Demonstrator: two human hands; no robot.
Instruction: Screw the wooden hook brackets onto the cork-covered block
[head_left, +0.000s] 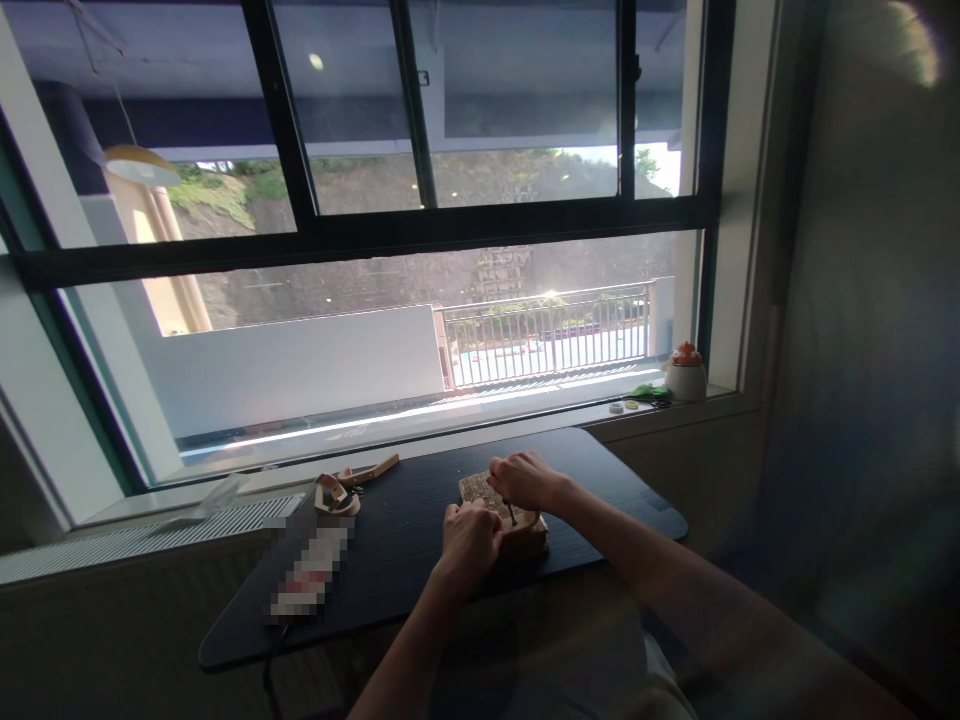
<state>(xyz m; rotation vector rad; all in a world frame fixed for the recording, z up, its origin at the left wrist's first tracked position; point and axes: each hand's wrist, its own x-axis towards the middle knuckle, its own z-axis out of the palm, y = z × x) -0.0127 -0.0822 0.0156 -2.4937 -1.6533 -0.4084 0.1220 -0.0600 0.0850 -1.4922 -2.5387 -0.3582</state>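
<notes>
A thick brown block with a speckled top (478, 487) lies on the dark table. Across its near end runs a curved tan strip (528, 521) that looks like leather. My left hand (471, 536) is closed at the block's left side, its fingers on the strip. Above the block, my right hand (527, 480) is wrapped round an awl-like tool (511, 512). Only the tool's thin dark shaft shows, pointing down with its tip at the strip; the handle is hidden in my fist.
On the dark table (615, 490), a coiled tan strap (339, 494) lies at the back left. A pixelated power-strip-like object (311, 572) with a cord is nearer me. A white jar with an orange lid (685, 372) stands on the windowsill. A radiator (202, 530) is at left.
</notes>
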